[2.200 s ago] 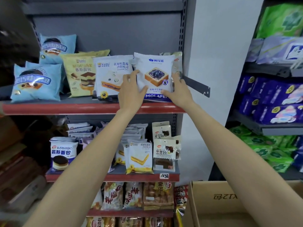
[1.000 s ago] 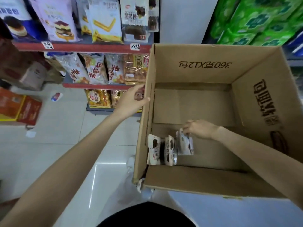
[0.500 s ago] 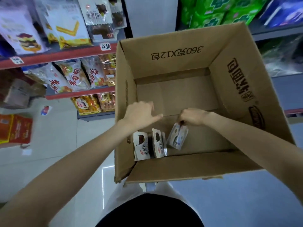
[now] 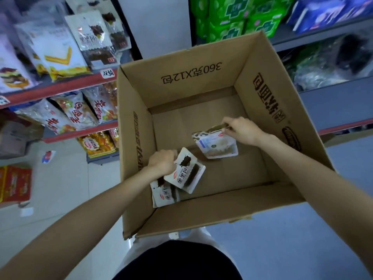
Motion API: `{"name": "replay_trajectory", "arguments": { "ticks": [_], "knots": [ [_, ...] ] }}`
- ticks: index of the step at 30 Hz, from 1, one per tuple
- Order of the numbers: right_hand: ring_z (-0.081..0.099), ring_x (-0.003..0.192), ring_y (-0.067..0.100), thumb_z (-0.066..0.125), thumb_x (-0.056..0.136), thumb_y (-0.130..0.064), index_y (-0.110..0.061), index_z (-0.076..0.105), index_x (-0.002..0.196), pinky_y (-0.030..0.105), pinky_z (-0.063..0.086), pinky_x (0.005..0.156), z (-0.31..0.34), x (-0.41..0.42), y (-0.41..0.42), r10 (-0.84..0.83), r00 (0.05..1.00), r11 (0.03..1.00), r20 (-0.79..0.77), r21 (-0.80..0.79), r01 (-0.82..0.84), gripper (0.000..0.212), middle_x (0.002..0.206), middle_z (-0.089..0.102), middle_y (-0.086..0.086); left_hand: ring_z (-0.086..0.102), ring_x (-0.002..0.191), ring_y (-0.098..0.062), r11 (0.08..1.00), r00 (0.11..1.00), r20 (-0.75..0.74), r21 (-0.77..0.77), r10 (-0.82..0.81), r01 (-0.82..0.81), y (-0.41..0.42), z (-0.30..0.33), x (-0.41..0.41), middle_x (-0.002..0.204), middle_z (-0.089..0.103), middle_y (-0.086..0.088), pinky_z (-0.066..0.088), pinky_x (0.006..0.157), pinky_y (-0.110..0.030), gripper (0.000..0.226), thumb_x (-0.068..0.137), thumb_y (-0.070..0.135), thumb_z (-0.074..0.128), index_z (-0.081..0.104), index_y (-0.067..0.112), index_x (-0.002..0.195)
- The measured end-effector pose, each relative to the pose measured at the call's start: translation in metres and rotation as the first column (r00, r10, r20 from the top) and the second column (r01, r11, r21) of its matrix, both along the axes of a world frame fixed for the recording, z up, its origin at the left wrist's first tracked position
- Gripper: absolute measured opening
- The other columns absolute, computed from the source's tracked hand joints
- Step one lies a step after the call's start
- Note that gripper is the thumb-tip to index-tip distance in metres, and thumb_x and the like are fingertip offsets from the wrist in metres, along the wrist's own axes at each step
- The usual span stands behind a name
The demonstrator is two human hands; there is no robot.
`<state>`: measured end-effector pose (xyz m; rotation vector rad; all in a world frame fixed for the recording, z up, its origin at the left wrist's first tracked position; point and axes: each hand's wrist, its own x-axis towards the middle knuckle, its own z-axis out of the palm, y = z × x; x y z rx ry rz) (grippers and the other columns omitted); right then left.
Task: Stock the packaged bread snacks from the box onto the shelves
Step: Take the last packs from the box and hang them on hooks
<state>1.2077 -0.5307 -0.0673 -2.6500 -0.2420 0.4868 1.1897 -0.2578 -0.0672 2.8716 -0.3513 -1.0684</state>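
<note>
An open cardboard box fills the middle of the view, with both my hands inside it. My left hand grips the top edge of a white pack with a dark bread picture, lifted and tilted. Under it a second white pack lies on the box floor at the near left corner. My right hand pinches the top of a third pack, held back side up above the box floor.
Red-edged shelves on the left carry bagged bread and snack packs, including matching white packs. Green and blue packages fill grey shelves at the right. A red carton stands on the tiled floor at the left.
My view dropped from the upper shelf to the box. My left hand came from the box rim inside and took hold of a pack. My right hand lifted its pack higher.
</note>
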Motion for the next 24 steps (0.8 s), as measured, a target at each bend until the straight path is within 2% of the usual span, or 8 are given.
{"name": "replay_trajectory", "arguments": {
  "ticks": [4,6,9,12,14,16,20,24],
  "knots": [
    [0.066,0.073,0.031,0.056,0.093,-0.024,-0.017,0.05,0.092,0.046,0.053,0.064,0.039,0.006,-0.006,-0.263,0.955,0.929,0.141,0.303,0.211,0.009,0.083,0.07,0.009,0.061,0.073,-0.011,0.95,0.971,0.202,-0.308,0.124,-0.057,0.006,0.047,0.026,0.099,0.064,0.007,0.046,0.061,-0.024,0.016,0.095,0.024,0.053,0.059,0.026,0.109],
    [0.067,0.068,0.027,0.057,0.093,-0.024,-0.02,0.052,0.092,0.044,0.055,0.058,0.062,0.011,-0.004,-0.347,0.923,0.879,0.167,0.402,0.257,0.007,0.082,0.071,0.004,0.059,0.075,-0.008,0.902,0.932,0.301,-0.428,0.201,-0.056,0.012,0.074,0.038,0.094,0.063,0.01,0.043,0.06,-0.021,0.014,0.094,0.027,0.055,0.062,0.026,0.106],
    [0.066,0.062,0.026,0.058,0.093,-0.024,-0.019,0.054,0.091,0.041,0.055,0.055,0.095,0.021,0.001,-0.391,0.89,0.846,0.236,0.473,0.246,0.007,0.077,0.07,0.0,0.059,0.081,-0.007,0.828,0.858,0.411,-0.56,0.307,-0.028,0.024,0.113,0.053,0.092,0.067,0.01,0.042,0.061,-0.022,0.014,0.093,0.03,0.058,0.068,0.023,0.101],
    [0.062,0.055,0.019,0.059,0.092,-0.026,-0.015,0.056,0.088,0.033,0.053,0.049,0.135,0.034,0.012,-0.376,0.86,0.855,0.344,0.488,0.179,0.013,0.072,0.07,0.005,0.06,0.085,-0.007,0.752,0.767,0.483,-0.659,0.423,0.001,0.038,0.154,0.07,0.093,0.067,0.011,0.043,0.069,-0.026,0.017,0.092,0.032,0.06,0.07,0.021,0.1],
    [0.059,0.054,0.027,0.061,0.092,-0.027,-0.001,0.055,0.086,0.037,0.051,0.049,0.163,0.044,0.024,-0.376,0.834,0.855,0.404,0.498,0.144,0.027,0.066,0.065,0.015,0.061,0.089,-0.009,0.729,0.707,0.534,-0.683,0.464,0.037,0.049,0.182,0.082,0.094,0.067,0.012,0.043,0.073,-0.026,0.018,0.092,0.033,0.06,0.07,0.02,0.1],
    [0.055,0.054,0.033,0.06,0.092,-0.027,0.003,0.053,0.084,0.042,0.047,0.053,0.192,0.054,0.039,-0.371,0.801,0.862,0.47,0.495,0.109,0.031,0.061,0.06,0.016,0.061,0.091,-0.007,0.754,0.64,0.61,-0.653,0.467,0.073,0.062,0.208,0.095,0.098,0.069,0.008,0.042,0.074,-0.025,0.02,0.092,0.036,0.057,0.07,0.021,0.099],
    [0.054,0.055,0.028,0.055,0.094,-0.027,-0.014,0.04,0.077,0.036,0.035,0.052,0.246,0.075,0.071,-0.321,0.671,0.918,0.668,0.394,0.047,0.027,0.057,0.05,0.0,0.062,0.098,-0.015,0.777,0.502,0.73,-0.607,0.464,0.166,0.087,0.259,0.119,0.104,0.069,0.003,0.046,0.079,-0.031,0.022,0.095,0.038,0.052,0.066,0.022,0.098],
    [0.056,0.057,0.029,0.045,0.098,-0.028,-0.016,0.038,0.088,0.034,0.034,0.054,0.286,0.097,0.105,-0.311,0.597,0.928,0.74,0.372,0.023,0.017,0.059,0.051,-0.002,0.061,0.096,-0.02,0.85,0.303,0.859,-0.483,0.413,0.211,0.115,0.304,0.144,0.099,0.067,0.004,0.035,0.067,-0.03,0.021,0.097,0.037,0.047,0.062,0.023,0.099]
  ]
}}
